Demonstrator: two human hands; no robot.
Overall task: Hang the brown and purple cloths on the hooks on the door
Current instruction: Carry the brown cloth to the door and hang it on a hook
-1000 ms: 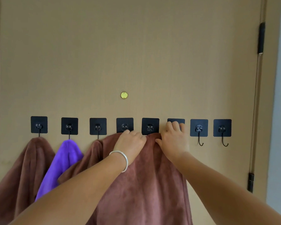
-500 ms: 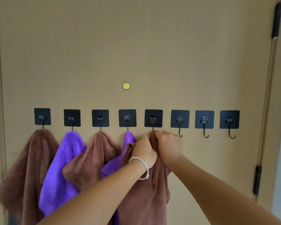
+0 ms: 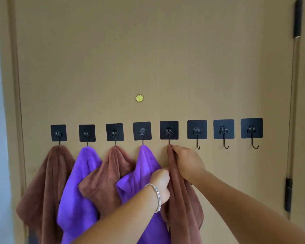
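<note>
Gripping brown cloth (image 3: 180, 199) on fifth hook (image 3: 169, 136), both hands

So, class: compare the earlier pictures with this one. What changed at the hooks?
The brown cloth, earlier spread wide across the middle hooks, now hangs bunched from the fifth hook. The right hand pinches its top; the left hand has dropped lower on it. The other four cloths stay hung.

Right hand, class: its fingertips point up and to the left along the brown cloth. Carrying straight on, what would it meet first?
Probably the fifth hook, directly above where the right hand pinches the brown cloth; depth is unclear.
</note>
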